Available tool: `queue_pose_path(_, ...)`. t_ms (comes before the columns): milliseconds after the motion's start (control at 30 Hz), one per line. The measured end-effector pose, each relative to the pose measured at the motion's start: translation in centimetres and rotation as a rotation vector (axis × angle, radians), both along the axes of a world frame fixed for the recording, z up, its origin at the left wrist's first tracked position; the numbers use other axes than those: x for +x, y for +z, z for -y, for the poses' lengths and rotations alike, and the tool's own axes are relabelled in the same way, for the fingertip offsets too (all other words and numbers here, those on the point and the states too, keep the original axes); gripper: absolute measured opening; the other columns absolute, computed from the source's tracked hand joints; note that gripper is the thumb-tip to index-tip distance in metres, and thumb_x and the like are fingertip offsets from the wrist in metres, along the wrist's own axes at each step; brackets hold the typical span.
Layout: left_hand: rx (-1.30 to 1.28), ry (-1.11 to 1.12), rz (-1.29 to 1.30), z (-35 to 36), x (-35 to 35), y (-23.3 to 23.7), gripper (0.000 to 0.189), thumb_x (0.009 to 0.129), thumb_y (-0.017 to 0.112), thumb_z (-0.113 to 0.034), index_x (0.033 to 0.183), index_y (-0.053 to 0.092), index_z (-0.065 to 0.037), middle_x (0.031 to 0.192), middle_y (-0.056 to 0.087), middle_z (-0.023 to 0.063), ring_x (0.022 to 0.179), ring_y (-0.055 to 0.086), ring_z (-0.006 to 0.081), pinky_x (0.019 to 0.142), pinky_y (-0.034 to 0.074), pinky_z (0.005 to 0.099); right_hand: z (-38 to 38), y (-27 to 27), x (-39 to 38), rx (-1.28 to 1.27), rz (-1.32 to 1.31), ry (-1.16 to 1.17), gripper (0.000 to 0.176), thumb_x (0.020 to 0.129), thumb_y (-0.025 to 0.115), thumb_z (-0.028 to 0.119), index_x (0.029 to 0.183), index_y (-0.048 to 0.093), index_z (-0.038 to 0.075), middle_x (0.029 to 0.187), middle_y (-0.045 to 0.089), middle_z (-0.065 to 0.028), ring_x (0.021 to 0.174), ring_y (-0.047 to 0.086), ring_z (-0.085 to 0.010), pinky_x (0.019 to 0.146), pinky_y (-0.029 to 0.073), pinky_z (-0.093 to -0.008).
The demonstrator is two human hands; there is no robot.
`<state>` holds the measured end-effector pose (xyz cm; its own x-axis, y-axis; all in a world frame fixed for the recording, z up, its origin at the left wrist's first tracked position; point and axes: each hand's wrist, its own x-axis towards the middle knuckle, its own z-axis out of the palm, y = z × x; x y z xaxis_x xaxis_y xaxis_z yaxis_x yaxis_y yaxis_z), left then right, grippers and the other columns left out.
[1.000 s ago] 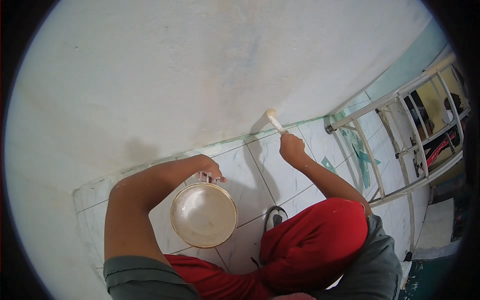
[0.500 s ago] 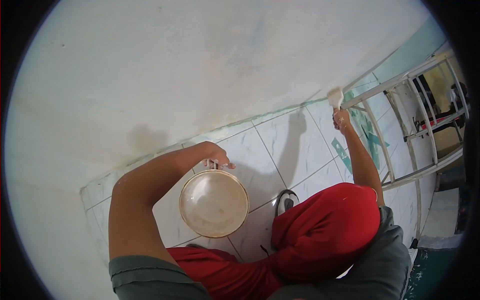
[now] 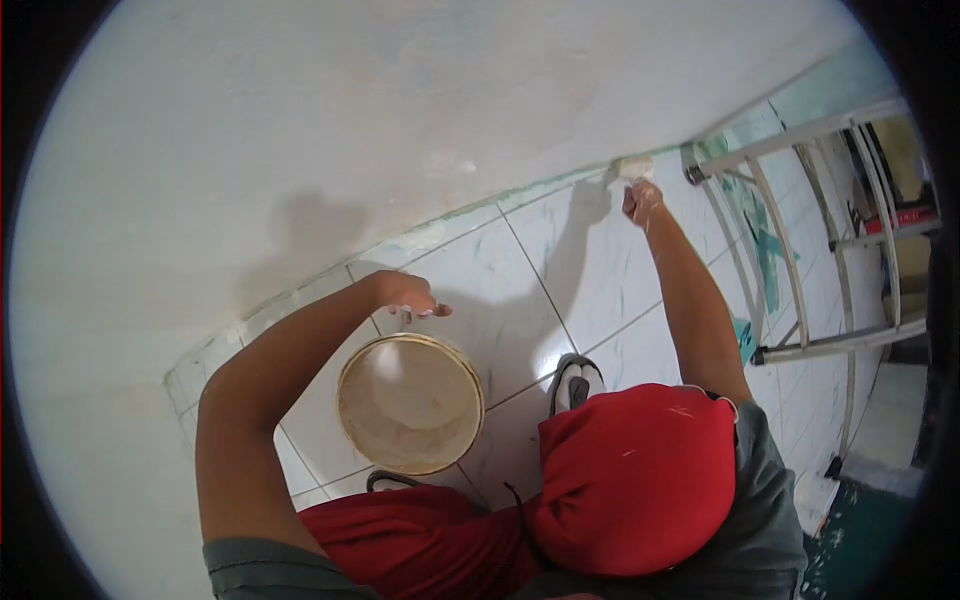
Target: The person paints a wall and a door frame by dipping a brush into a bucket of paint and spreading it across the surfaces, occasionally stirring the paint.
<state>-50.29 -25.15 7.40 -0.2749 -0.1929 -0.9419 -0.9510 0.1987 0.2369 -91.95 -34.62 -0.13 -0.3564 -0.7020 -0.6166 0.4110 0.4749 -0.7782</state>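
My right hand (image 3: 645, 203), arm stretched out, is closed round a wide paintbrush (image 3: 634, 167). Its pale bristles are at the foot of the white wall (image 3: 330, 120), where the wall meets the floor tiles. The brush handle is mostly hidden in my fist. My left hand (image 3: 408, 294) has its fingers curled at the far rim of a round, pale bucket (image 3: 412, 400), and they look closed on its handle, which is hard to make out. White smears mark both hands. The bucket's mouth faces up; a pale inner surface shows.
A white metal frame with bars (image 3: 775, 250) stands to the right, near my right arm. White floor tiles (image 3: 520, 270) run along the wall, with green patches (image 3: 765, 250) by the frame. My sandalled foot (image 3: 577, 385) is right of the bucket.
The paintbrush and my right hand have moved left along the wall's base. My left hand has shifted left, and the bucket has moved slightly left and tilted differently.
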Motion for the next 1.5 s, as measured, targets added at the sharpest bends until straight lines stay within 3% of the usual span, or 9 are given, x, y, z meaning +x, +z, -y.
queue_pose_path(167, 0.035, 0.059, -0.096, 0.8, 1.1, -3.8, 0.068, 0.076, 0.046, -0.062, 0.094, 0.06, 0.001, 0.087, 0.063, 0.0128, 0.077, 0.059, 0.024, 0.064, 0.048, 0.0344, -0.9, 0.0, -5.5, -0.031, -0.018, -0.039, 0.023, 0.082, 0.044, 0.019, 0.063, 0.048, 0.006, 0.048, 0.039, 0.0021, 0.035, 0.031, -0.0056, 0.03, 0.021, -0.0207)
queue_pose_path(467, 0.088, 0.224, -0.122, 1.2, 3.4, -7.4, 0.056, 0.079, 0.048, -0.056, 0.083, 0.063, -0.002, 0.079, 0.063, 0.0091, 0.069, 0.059, 0.0172, 0.055, 0.045, 0.0296, -0.9, -1.6, -7.1, 0.019, -0.49, -0.138, 0.026, 0.078, 0.05, 0.017, 0.058, 0.052, -0.001, 0.049, 0.048, -0.0057, 0.036, 0.042, -0.0131, 0.032, 0.028, -0.0261)
queue_pose_path(633, 0.062, 0.152, -0.065, 1.9, 1.3, -6.1, 0.046, 0.074, 0.061, -0.048, 0.078, 0.061, -0.002, 0.077, 0.062, 0.0059, 0.065, 0.056, 0.0155, 0.054, 0.043, 0.0267, 1.2, -1.9, -7.2, 0.003, -0.652, -0.056, 0.03, 0.081, 0.052, 0.021, 0.062, 0.056, -0.003, 0.051, 0.05, -0.0068, 0.04, 0.046, -0.0147, 0.036, 0.033, -0.0282)
queue_pose_path(667, 0.065, 0.148, -0.065, 2.1, 0.8, -5.9, 0.046, 0.074, 0.061, -0.048, 0.078, 0.061, -0.002, 0.077, 0.062, 0.0059, 0.065, 0.056, 0.0155, 0.054, 0.043, 0.0267, 1.4, -1.8, -7.5, 0.072, -1.047, 0.1, 0.028, 0.081, 0.051, 0.02, 0.067, 0.059, -0.003, 0.053, 0.054, -0.0119, 0.044, 0.05, -0.0179, 0.041, 0.037, -0.0298)
queue_pose_path(700, 0.078, 0.114, -0.008, 2.3, 0.3, -5.8, 0.047, 0.072, 0.063, -0.049, 0.077, 0.062, -0.002, 0.077, 0.062, 0.0064, 0.065, 0.057, 0.0157, 0.055, 0.044, 0.0274, 0.8, -1.2, -7.6, 0.076, -1.047, 0.099, 0.028, 0.081, 0.051, 0.02, 0.067, 0.059, -0.003, 0.053, 0.054, -0.0119, 0.044, 0.05, -0.0179, 0.041, 0.037, -0.0298)
queue_pose_path(767, 0.092, 0.078, 0.049, 2.4, -0.3, -5.8, 0.049, 0.07, 0.065, -0.05, 0.076, 0.062, -0.002, 0.076, 0.062, 0.0068, 0.065, 0.057, 0.016, 0.056, 0.044, 0.0281, -1.3, 1.2, -7.1, -0.153, -1.164, 0.139, 0.027, 0.078, 0.053, 0.019, 0.068, 0.055, -0.007, 0.064, 0.055, -0.0263, 0.062, 0.055, -0.0398, 0.059, 0.042, -0.0413)
queue_pose_path(967, 0.127, 0.142, 0.17, 2.8, -1.6, -5.6, 0.055, 0.065, 0.066, -0.055, 0.077, 0.061, -0.002, 0.072, 0.062, 0.0072, 0.068, 0.059, 0.0165, 0.059, 0.046, 0.028, -6.1, 0.7, -3.7, -0.238, -1.231, 0.445, 0.021, 0.08, 0.05, 0.018, 0.078, 0.055, -0.003, 0.07, 0.054, -0.0265, 0.07, 0.055, -0.0409, 0.063, 0.041, -0.0451)
queue_pose_path(1167, 0.106, 0.155, 0.242, 2.2, -2.3, -5.9, 0.058, 0.064, 0.063, -0.062, 0.066, 0.058, -0.005, 0.061, 0.055, 0.0039, 0.054, 0.052, 0.0132, 0.049, 0.039, 0.0253, -1.1, -0.4, -8.3, 0.012, -1.399, 0.181, 0.02, 0.073, 0.054, 0.016, 0.074, 0.059, -0.004, 0.074, 0.059, -0.0241, 0.075, 0.058, -0.0387, 0.067, 0.046, -0.044)
queue_pose_path(1500, 0.148, 0.321, 0.061, 1.8, -0.4, -6.9, 0.063, 0.063, 0.056, -0.07, 0.052, 0.045, -0.009, 0.047, 0.037, 0.0, 0.04, 0.032, 0.0106, 0.039, 0.025, 0.0267, -6.2, 1.0, 1.8, -0.024, -1.548, 0.782, 0.02, 0.083, 0.039, 0.009, 0.088, 0.054, -0.004, 0.071, 0.059, -0.023, 0.065, 0.059, -0.0357, 0.062, 0.047, -0.0469)
